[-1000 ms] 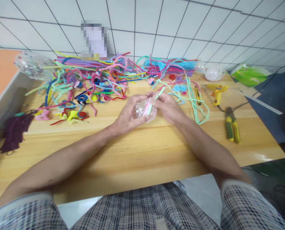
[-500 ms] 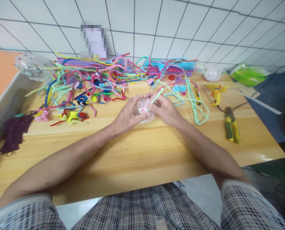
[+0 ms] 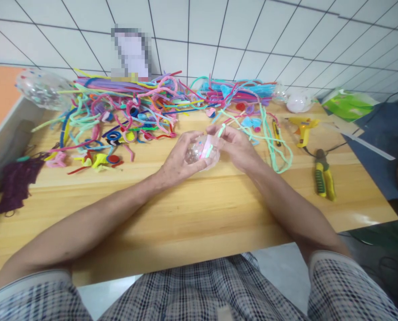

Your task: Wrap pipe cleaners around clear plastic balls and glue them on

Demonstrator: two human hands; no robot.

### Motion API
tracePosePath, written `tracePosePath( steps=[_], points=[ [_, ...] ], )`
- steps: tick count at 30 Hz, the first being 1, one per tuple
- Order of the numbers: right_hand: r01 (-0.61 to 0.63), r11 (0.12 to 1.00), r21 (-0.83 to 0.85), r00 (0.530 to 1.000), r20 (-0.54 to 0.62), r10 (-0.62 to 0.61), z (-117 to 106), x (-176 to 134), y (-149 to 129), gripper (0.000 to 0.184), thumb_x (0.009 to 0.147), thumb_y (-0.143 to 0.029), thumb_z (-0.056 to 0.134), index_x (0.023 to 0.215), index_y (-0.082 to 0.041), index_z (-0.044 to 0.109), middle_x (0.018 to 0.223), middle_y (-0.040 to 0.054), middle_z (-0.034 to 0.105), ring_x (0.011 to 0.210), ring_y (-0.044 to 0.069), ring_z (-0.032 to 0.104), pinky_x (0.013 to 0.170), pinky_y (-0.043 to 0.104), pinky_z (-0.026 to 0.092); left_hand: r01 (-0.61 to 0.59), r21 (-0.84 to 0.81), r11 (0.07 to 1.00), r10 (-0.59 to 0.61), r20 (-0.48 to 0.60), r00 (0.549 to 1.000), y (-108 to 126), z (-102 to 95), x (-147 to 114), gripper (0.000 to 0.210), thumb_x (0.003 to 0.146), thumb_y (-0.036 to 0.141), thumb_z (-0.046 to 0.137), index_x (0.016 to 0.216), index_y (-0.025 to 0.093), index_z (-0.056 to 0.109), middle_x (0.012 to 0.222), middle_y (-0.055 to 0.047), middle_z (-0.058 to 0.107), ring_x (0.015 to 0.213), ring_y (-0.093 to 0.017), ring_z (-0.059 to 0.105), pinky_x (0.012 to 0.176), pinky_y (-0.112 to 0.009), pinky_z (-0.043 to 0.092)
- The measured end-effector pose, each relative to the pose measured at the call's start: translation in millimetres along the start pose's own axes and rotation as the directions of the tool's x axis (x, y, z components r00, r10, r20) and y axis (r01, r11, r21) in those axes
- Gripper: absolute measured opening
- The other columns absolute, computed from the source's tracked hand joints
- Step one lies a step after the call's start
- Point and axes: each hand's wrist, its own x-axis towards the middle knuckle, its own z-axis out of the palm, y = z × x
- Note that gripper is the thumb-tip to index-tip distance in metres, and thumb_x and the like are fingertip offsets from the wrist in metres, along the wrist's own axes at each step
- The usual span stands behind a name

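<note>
Holds clear ball (image 3: 193,153) in left hand (image 3: 175,161), over middle of wooden table (image 3: 172,218), with fingers curled round far side and thumb along near side. Raised or resting on the wood: cannot tell. Across ball's right part: pink-and-lilac band (image 3: 206,146).

Pinches mint-green strip (image 3: 221,130) in right hand (image 3: 235,146), with fingers drawn narrow at ball's right edge. Visible above fingertips: one end. Visible below, on the ball: another mint-green stretch. Continuity behind the fingers: cannot tell.

Beyond left hand: tangle of coloured pipe cleaners (image 3: 112,84), spread toward the tiled wall (image 3: 205,26). Near right forearm: mint-green loop (image 3: 268,143), with small yellow knife (image 3: 276,133) just beside. Farther right: yellow glue gun (image 3: 303,129), and below it yellow-and-dark pliers (image 3: 324,176). At far left: purple tassel (image 3: 20,185), well apart from both hands. Behind tassel, near wall: clear balloon-like bag (image 3: 41,89) with coloured specks.
</note>
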Motion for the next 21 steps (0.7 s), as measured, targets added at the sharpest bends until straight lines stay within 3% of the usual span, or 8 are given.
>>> tracePosePath(
  steps=[7,11,14,17,21],
  points=[
    [0.031,0.999,-0.039,0.999,-0.007,-0.032,0,-1,2,0.051,0.078,-0.065,0.101,0.101,-0.026,0.078,0.128,0.004,0.081,0.112,0.023,0.072,0.095,0.037,0.063,-0.043,0.026,0.999,0.043,0.035,0.998,9,-3.0,2,0.071,0.102,0.058,0.085,0.16,0.027,0.056,0.157,-0.015,0.066,0.148,-0.035,0.066,0.129,-0.053,0.054],
    [0.059,0.997,-0.047,0.998,-0.011,-0.06,4,-2,3,0.052,0.075,-0.064,0.103,0.097,-0.026,0.076,0.124,0.0031,0.079,0.114,0.023,0.072,0.101,0.038,0.063,0.099,-0.082,0.992,-0.099,0.005,0.995,7,2.7,-1,0.073,0.098,0.065,0.087,0.153,0.026,0.058,0.15,-0.015,0.068,0.141,-0.034,0.07,0.125,-0.053,0.057],
    [0.05,0.998,-0.031,0.999,0.008,-0.05,7,-2,3,0.053,0.074,-0.063,0.104,0.101,-0.026,0.076,0.121,0.0024,0.079,0.11,0.022,0.072,0.098,0.036,0.063,0.173,-0.134,0.976,-0.178,-0.024,0.984,6,6.4,-2,0.065,0.098,0.064,0.087,0.145,0.026,0.06,0.143,-0.012,0.07,0.135,-0.032,0.072,0.121,-0.052,0.059],
    [0.016,1.0,-0.019,1.0,0.027,-0.015,7,-3,0,0.049,0.079,-0.063,0.101,0.097,-0.026,0.075,0.126,0.0029,0.08,0.109,0.021,0.072,0.091,0.034,0.062,0.121,-0.102,0.987,-0.128,-0.067,0.99,8,7.1,-2,0.058,0.099,0.057,0.085,0.141,0.026,0.061,0.143,-0.011,0.07,0.136,-0.03,0.071,0.122,-0.05,0.059],
    [0.012,1.0,0.026,1.0,-0.017,-0.012,6,-3,-4,0.046,0.079,-0.062,0.1,0.088,-0.026,0.073,0.125,0.0033,0.081,0.114,0.022,0.07,0.096,0.035,0.061,0.042,-0.005,0.999,-0.042,-0.096,0.995,14,5.8,-2,0.06,0.099,0.054,0.085,0.145,0.026,0.059,0.147,-0.012,0.068,0.14,-0.03,0.07,0.12,-0.047,0.061]
  ],
)
